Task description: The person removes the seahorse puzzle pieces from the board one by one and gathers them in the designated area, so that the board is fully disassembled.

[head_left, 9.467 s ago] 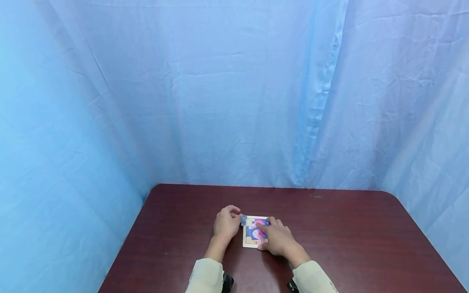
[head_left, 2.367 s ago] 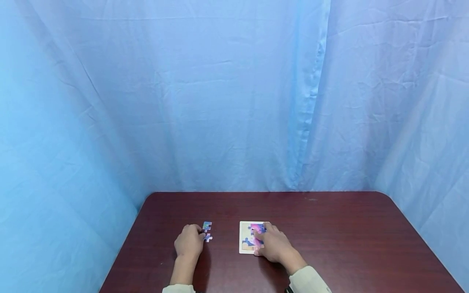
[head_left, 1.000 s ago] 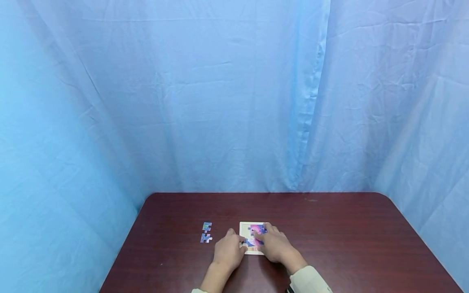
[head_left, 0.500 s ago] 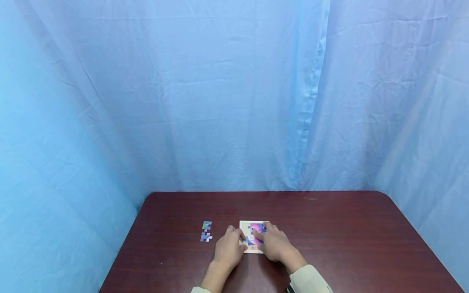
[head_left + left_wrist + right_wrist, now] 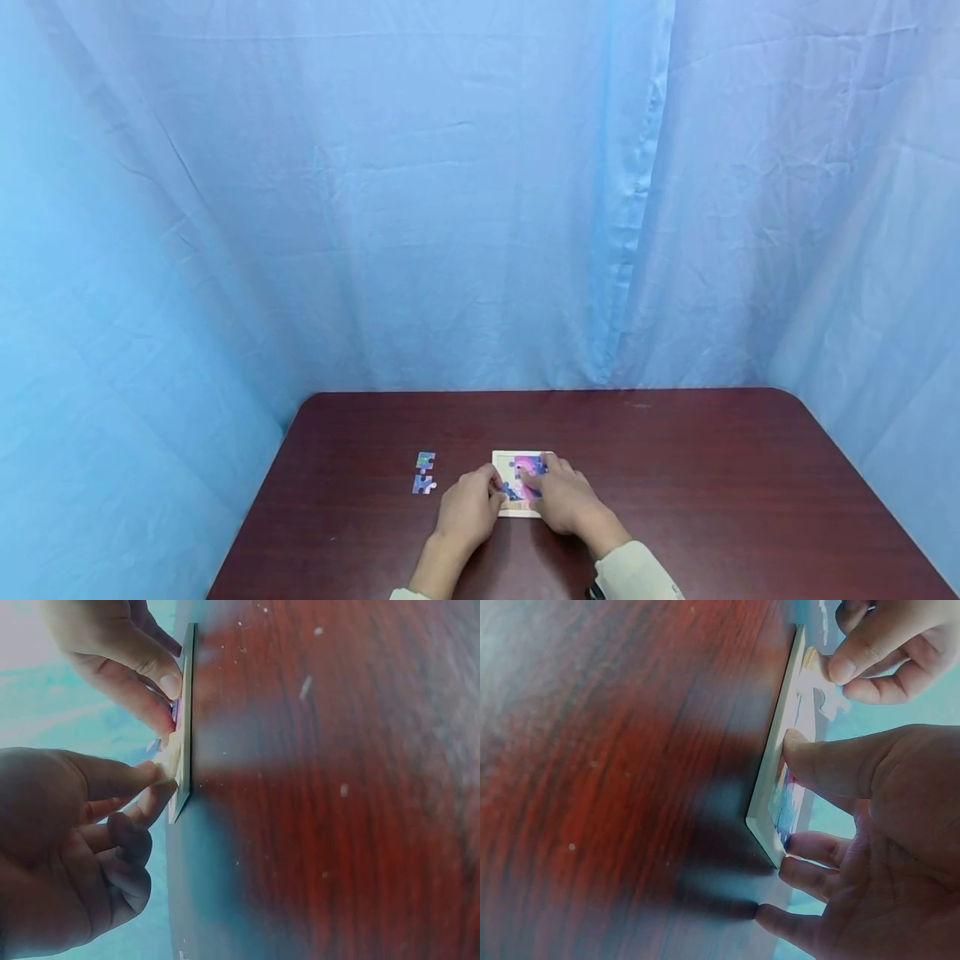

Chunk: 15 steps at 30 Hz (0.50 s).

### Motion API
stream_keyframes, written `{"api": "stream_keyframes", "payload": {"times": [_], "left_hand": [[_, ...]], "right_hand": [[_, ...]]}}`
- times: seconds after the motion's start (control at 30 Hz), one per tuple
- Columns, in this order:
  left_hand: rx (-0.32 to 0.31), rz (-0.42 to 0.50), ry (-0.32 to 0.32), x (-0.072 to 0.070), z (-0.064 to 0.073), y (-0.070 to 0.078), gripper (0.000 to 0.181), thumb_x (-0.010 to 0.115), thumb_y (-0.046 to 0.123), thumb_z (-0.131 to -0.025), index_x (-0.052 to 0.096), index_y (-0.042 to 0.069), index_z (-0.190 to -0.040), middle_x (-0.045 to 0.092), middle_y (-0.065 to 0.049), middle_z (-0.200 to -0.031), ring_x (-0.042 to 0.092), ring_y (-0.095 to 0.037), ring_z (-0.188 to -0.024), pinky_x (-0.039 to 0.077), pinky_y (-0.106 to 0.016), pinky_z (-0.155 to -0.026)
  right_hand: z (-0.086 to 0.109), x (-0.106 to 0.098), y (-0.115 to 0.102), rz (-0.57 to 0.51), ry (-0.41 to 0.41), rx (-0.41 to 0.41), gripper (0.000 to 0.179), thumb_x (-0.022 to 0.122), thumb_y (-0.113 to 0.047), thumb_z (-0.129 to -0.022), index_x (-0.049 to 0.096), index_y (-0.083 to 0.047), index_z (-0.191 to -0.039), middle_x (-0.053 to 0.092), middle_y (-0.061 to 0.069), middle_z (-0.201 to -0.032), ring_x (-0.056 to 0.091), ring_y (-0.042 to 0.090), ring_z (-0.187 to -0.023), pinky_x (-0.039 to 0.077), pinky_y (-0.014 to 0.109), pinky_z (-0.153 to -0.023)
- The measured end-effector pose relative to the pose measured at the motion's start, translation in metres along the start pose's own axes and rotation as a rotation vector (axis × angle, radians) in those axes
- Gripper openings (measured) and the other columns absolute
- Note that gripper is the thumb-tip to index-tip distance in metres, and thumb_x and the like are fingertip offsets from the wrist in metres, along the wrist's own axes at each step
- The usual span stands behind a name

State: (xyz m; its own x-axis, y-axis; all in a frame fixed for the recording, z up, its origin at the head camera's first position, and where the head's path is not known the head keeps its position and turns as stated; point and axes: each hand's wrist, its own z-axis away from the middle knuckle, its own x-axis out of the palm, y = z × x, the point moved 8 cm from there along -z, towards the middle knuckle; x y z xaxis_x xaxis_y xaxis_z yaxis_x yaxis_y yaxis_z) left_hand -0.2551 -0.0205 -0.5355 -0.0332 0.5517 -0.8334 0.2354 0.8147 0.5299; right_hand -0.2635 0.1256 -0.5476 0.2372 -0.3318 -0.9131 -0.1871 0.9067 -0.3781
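A square puzzle tray point(image 5: 517, 514) with a pale rim lies on the table, its pink and blue pieces filling the right and near parts while the upper left shows bare backing. At its near left corner my left hand point(image 5: 467, 508) pinches a jigsaw piece point(image 5: 826, 696) between thumb and finger; the piece stands tilted up from the tray in the right wrist view. My right hand point(image 5: 566, 497) holds the tray from the right, thumb at the near rim, index finger over the pink pieces, other fingers by the far right corner.
Left of the tray, two loose jigsaw pieces point(image 5: 425, 460) lie close together on the dark red-brown table point(image 5: 675, 475). A pale blue curtain point(image 5: 450, 208) hangs behind the table and along both sides.
Since 9.5 s ago, two pieces have come to lie left, baring the tray's upper left. From beside them my left hand moved right to the tray, now raising a piece. The right hand stays.
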Motion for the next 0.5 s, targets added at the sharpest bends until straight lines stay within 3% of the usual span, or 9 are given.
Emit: {"api": "stream_keyframes", "payload": {"times": [0.2, 0.5], "left_hand": [[-0.016, 0.046, 0.003, -0.002, 0.000, -0.003, 0.014, 0.078, 0.011, -0.087, 0.066, 0.019, -0.087, 0.068, 0.012, -0.072, 0.052, 0.000, -0.059, 0.042, -0.028, -0.056], [-0.071, 0.076, 0.037, -0.020, 0.006, -0.019, 0.010, 0.076, 0.014, -0.088, 0.069, 0.020, -0.087, 0.063, 0.013, -0.073, 0.050, 0.000, -0.061, 0.040, -0.026, -0.056]], "right_hand": [[0.001, 0.000, -0.001, -0.007, 0.000, -0.006, 0.043, 0.074, -0.016, -0.095, 0.071, -0.014, -0.138, 0.048, 0.024, -0.156, 0.048, 0.044, -0.144, 0.041, 0.067, -0.113], [0.001, 0.000, 0.001, -0.007, 0.016, 0.001, 0.041, 0.073, -0.019, -0.097, 0.071, -0.013, -0.138, 0.045, 0.026, -0.158, 0.045, 0.046, -0.146, 0.040, 0.066, -0.116]]}}
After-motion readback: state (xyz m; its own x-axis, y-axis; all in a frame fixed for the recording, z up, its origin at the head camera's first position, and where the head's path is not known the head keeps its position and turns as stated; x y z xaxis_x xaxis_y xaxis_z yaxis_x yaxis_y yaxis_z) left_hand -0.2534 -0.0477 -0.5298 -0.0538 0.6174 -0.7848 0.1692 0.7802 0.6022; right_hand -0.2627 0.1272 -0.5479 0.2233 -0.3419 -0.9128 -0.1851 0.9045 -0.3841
